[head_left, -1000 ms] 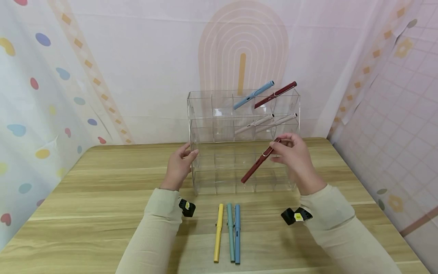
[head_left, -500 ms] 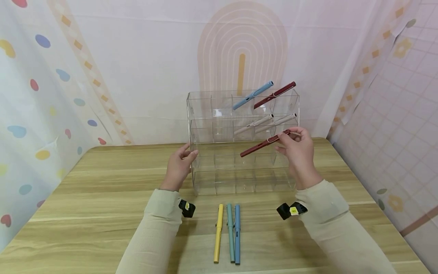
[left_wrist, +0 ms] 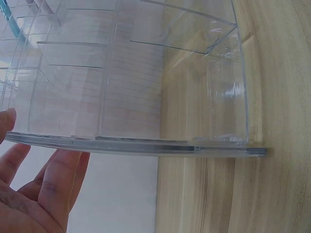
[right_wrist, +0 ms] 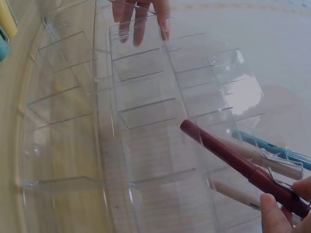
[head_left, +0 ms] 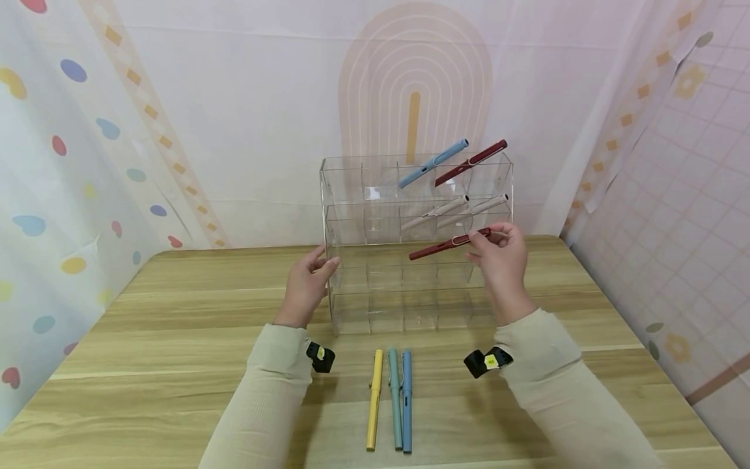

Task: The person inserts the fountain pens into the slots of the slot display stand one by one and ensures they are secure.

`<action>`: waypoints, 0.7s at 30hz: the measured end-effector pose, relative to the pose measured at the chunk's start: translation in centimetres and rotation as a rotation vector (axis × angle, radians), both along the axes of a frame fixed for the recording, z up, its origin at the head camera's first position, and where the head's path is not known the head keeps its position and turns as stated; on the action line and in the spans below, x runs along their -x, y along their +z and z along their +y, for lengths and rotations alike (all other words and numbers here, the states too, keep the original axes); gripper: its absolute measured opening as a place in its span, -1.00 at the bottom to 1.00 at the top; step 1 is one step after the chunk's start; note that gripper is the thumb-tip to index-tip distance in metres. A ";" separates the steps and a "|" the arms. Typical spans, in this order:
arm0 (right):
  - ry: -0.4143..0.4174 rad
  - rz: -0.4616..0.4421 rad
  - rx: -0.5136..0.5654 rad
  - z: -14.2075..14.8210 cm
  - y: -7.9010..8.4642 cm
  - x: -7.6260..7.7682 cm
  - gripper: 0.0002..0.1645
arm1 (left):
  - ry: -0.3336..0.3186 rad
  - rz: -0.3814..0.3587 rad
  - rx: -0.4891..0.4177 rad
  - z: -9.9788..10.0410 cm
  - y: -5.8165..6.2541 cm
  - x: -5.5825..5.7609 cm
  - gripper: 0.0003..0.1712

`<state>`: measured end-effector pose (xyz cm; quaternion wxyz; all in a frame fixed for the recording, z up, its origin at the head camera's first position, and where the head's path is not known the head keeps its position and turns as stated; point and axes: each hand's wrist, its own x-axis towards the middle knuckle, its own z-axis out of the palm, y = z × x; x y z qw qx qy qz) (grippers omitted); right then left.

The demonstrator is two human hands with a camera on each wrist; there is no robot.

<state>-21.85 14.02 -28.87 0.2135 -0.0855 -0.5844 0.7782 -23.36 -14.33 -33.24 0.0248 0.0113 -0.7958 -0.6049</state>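
Dark red pen (head_left: 448,244) is in the right hand (head_left: 500,267), pinched between thumb and fingers near its clip end, sloping down to the left in front of the rack's third tier — can't tell if the free end is ahead of the front wall or over a compartment. Its clip end is partly covered by fingers; the right wrist view crops that hand at the right edge. Clear rack (head_left: 383,277) stands on the table (head_left: 176,312); see-through walls make the dividers hard to read, and the right hand and forearm hide part of its right side. Left hand (head_left: 307,277) grips the rack's left side panel, thumb on one face, fingers on the other; the left wrist view cuts off most of that hand. Top tier: light blue pen (head_left: 433,164) and second red pen (head_left: 471,162), both leaning up to the right. Tier below: two pale pens (head_left: 436,212), same lean, lower ends faint through the plastic. Nearer on the table: yellow pen (head_left: 374,400), then, just beside it, teal pen (head_left: 395,400) and blue pen (head_left: 407,400) — those two touching or nearly so. Both sleeves (head_left: 258,404) run off the bottom of the head view.
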 end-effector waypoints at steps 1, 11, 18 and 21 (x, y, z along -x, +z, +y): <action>-0.002 0.002 -0.002 -0.1 -0.1 0.1 -0.66 | -0.001 0.001 0.000 0.0 0.0 0.0 -0.37; -0.022 0.017 -0.006 -1.2 -1.1 0.3 -0.66 | 0.006 0.003 0.013 0.0 0.0 0.0 -0.37; -0.020 -0.001 -0.015 -1.8 -1.6 0.4 -0.66 | 0.005 -0.006 0.010 0.0 0.0 0.1 -0.36; -0.015 -0.003 -0.024 -2.0 -1.8 0.4 -0.67 | 0.005 -0.006 0.015 -0.1 -0.1 0.1 -0.36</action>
